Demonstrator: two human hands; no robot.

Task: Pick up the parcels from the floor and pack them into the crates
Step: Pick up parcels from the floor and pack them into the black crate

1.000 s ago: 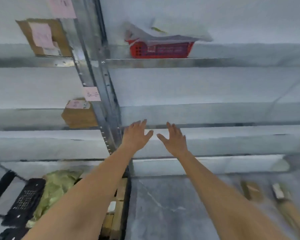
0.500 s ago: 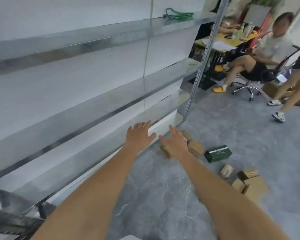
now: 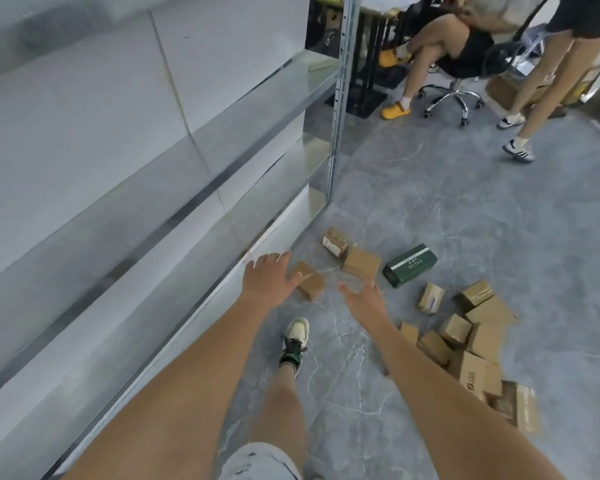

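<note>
So the biggest thing here is the metal shelving unit [image 3: 174, 188] running down the whole left side, shiny shelves with a steel upright post [image 3: 340, 98] at its far end. Then there's the grey marbled floor [image 3: 482, 209] taking up the rest.

Up top right a person sits on a black office chair [image 3: 454, 81] wearing yellow shoes [image 3: 395, 110], and a second person stands just beside them in white sneakers [image 3: 518, 150].

Both of the wearer's bare arms stretch forward, and one leg shows below with a green and cream sneaker [image 3: 294, 339] planted on the floor.

The parcels are all on the floor. A pile of brown cardboard boxes [image 3: 478, 341] sits at the right, partly hidden behind the right forearm. Ahead lies a green box [image 3: 410, 265], just beside a brown box [image 3: 362, 263], with a smaller labelled box [image 3: 335, 241] behind that near the shelf foot. One more small brown box [image 3: 309, 280] sits right in front of the hands.

Left hand [image 3: 265, 280] has a loose open grip, fingers spread, overlapping that small box's edge; can't tell if it touches. Right hand [image 3: 362, 297] is open too, holding nothing.
</note>
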